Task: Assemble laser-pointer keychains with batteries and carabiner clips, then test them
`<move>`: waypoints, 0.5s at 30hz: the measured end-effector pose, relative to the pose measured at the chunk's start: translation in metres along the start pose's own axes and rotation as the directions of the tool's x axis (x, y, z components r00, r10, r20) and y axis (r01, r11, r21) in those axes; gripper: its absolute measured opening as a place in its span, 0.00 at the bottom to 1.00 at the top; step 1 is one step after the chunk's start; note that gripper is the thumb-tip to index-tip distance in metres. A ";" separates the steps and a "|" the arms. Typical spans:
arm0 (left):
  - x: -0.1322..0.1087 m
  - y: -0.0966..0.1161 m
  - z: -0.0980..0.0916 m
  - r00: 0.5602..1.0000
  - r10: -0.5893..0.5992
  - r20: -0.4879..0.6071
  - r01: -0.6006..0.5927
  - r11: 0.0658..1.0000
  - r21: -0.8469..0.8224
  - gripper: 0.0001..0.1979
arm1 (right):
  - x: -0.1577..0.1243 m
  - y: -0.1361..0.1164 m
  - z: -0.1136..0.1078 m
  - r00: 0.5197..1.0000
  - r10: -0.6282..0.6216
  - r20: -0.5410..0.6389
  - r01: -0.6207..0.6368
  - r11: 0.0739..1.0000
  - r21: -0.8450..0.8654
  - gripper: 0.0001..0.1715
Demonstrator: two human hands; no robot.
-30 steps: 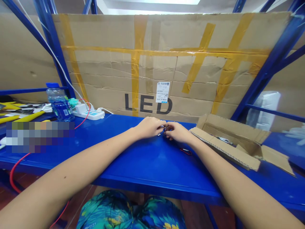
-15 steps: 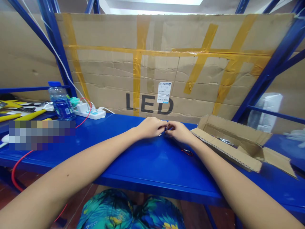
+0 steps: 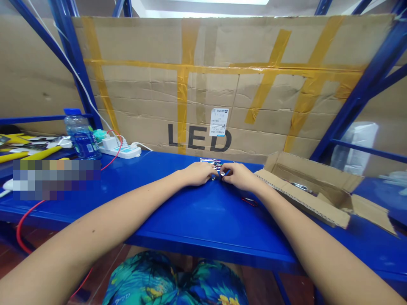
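My left hand (image 3: 201,173) is closed near the far side of the blue table, fingers pinched over a small shiny piece (image 3: 213,178) mostly hidden by them. Close by on the right, my right hand (image 3: 238,175) is closed on a small cylinder with a pale round end (image 3: 223,173) facing me. The two hands are a short gap apart. Behind my left hand lies a cluster of several thin, shiny, coloured sticks (image 3: 208,160), too small to name. A small red-looped item (image 3: 249,201) lies on the table below my right wrist.
An open cardboard box (image 3: 305,190) with metal items inside stands to the right on the blue table (image 3: 190,220). Leftward are a blue-capped bottle (image 3: 81,135), a white power strip (image 3: 124,151) and a red cable (image 3: 21,228). A large cardboard panel (image 3: 143,101) stands behind.
My hands have drawn slightly apart, and my left hand has lowered a little. The stick cluster behind it and the cylinder's pale end now show.
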State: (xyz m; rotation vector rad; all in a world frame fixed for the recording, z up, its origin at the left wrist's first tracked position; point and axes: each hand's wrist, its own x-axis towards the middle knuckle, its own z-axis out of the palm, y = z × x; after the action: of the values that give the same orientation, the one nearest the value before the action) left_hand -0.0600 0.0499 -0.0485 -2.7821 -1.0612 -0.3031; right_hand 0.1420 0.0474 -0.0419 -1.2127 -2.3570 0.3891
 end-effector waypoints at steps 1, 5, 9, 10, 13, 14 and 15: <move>0.000 0.000 0.000 1.000 0.012 -0.002 -0.012 1.000 -0.015 0.16 | 0.000 0.000 0.000 1.000 0.003 0.002 -0.003 1.000 0.002 0.08; 0.001 0.001 -0.005 1.000 0.013 0.004 -0.013 1.000 -0.023 0.13 | 0.000 0.000 -0.001 1.000 0.010 0.004 -0.010 1.000 0.008 0.08; 0.002 0.003 -0.009 0.998 -0.031 0.046 0.032 0.999 -0.010 0.11 | 0.000 0.001 0.000 1.000 0.003 0.001 -0.003 1.000 0.000 0.09; 0.002 0.003 -0.010 0.997 -0.041 0.059 0.043 0.999 -0.018 0.11 | 0.001 0.001 0.000 1.000 -0.001 0.000 0.001 1.000 -0.003 0.09; 0.000 0.003 -0.013 0.995 -0.064 0.077 0.068 0.997 -0.044 0.13 | 0.001 0.002 0.001 1.000 -0.010 -0.001 0.010 1.000 -0.010 0.08; 0.000 0.003 -0.014 0.994 -0.069 0.082 0.074 0.995 -0.061 0.14 | 0.001 0.002 0.001 1.000 -0.012 -0.001 0.012 1.000 -0.014 0.07; -0.001 0.002 -0.015 0.993 -0.072 0.091 0.080 0.993 -0.087 0.16 | 0.001 0.002 0.001 1.000 -0.011 0.000 0.011 1.000 -0.018 0.07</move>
State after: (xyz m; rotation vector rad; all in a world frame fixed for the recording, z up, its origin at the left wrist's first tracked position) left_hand -0.0613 0.0446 -0.0341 -2.8633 -1.2042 -0.2453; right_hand 0.1427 0.0495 -0.0431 -1.2069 -2.3710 0.3647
